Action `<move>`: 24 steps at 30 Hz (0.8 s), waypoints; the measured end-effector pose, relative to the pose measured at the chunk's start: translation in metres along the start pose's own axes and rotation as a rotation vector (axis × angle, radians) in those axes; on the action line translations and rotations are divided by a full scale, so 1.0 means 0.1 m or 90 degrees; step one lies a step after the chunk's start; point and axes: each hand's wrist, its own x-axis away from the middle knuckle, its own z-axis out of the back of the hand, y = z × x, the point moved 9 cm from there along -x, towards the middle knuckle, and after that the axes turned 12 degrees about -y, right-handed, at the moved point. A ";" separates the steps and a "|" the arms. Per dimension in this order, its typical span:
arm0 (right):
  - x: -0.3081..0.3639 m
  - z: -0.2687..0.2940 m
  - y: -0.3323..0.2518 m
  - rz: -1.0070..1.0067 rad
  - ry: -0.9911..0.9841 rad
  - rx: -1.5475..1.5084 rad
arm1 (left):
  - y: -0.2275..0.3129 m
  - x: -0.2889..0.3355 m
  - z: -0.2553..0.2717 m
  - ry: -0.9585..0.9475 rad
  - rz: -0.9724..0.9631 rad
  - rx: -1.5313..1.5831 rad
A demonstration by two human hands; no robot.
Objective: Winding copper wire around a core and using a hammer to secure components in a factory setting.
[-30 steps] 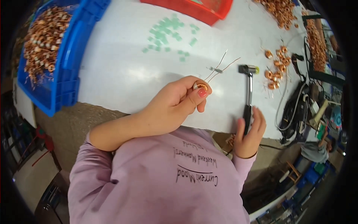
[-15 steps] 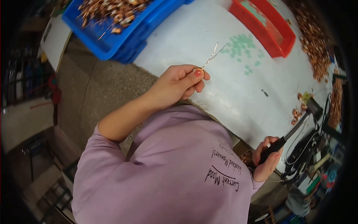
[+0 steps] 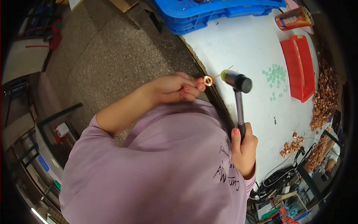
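Observation:
Between the fingertips of my left hand [image 3: 179, 87] is a small copper wire coil [image 3: 211, 82], ring-shaped with an open centre, held near the table's edge. Its thin wire leads run off toward the hammer head. My right hand [image 3: 244, 151] is wrapped round the black handle of a mallet [image 3: 239, 104]. The mallet has a metal shaft and a head with one black face and one yellow face. The yellow face is turned toward the coil, just to its right; whether it touches the wire leads I cannot tell.
On the white table [image 3: 257, 48] lie scattered pale green squares [image 3: 276, 74] beside a red bin [image 3: 297, 69]. A blue crate [image 3: 209, 15] stands at the far edge, with a red-orange can [image 3: 294, 18] to its right. Many copper coils [image 3: 324, 97] are heaped along the right, near black cables [image 3: 279, 173].
My right hand has raised the mallet from the lower right up and left, beside the coil. My left hand has turned the coil so its round face shows. The view has shifted.

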 end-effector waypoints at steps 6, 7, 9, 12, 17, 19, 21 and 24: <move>-0.03 -0.03 0.00 -0.060 0.034 0.078 | -0.02 -0.17 0.03 0.004 -0.029 0.047; -0.03 -0.04 0.02 -0.062 0.035 0.081 | -0.02 -0.18 0.02 0.001 -0.029 0.049; -0.01 -0.03 0.01 -0.044 0.048 0.100 | -0.02 -0.19 0.02 0.010 -0.021 0.040; 0.03 -0.03 0.00 -0.025 0.056 0.119 | -0.02 -0.19 0.03 0.022 -0.016 0.032; 0.06 -0.02 -0.04 0.019 0.080 0.134 | -0.02 -0.19 0.04 0.056 -0.019 0.019; 0.02 -0.05 -0.01 -0.007 0.080 0.194 | 0.00 -0.19 -0.01 0.060 -0.011 -0.009; -0.01 -0.07 0.02 -0.033 0.080 0.254 | 0.01 -0.19 -0.02 0.065 -0.004 -0.036; 0.00 -0.09 0.01 -0.039 0.076 0.268 | -0.02 -0.20 0.02 0.046 0.002 -0.017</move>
